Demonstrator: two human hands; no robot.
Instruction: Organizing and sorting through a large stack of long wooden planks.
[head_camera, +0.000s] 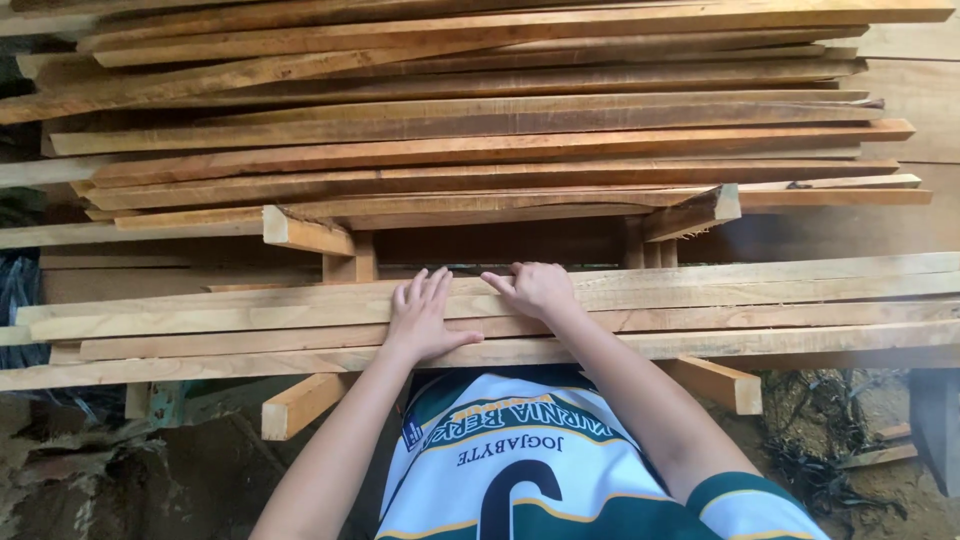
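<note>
Pale wooden planks (700, 300) lie across in front of us, long axis from left to right. Our left hand (422, 318) rests flat on them, fingers spread; our right hand (535, 288) presses beside it, fingers loosely curled, holding nothing.

Support, lower tier: short squared timber bearers, one jutting out at lower left (300, 403), one at lower right (718, 383), under the near planks.
Near layer: long pale planks (760, 300) laid flat side by side, spanning the frame from left to right edge across the middle.
On near layer: left hand (422, 318) flat with fingers spread; right hand (535, 288) just beside it, fingers bent at a plank's far edge.
Support, upper tier: cross bearers at centre left (305, 236) and centre right (700, 212), on short upright blocks (350, 262).
Upper layer: darker stacked boards (480, 120), ends uneven, filling the top half.
Ground: bare earth with debris (840, 460), lower right.
</note>
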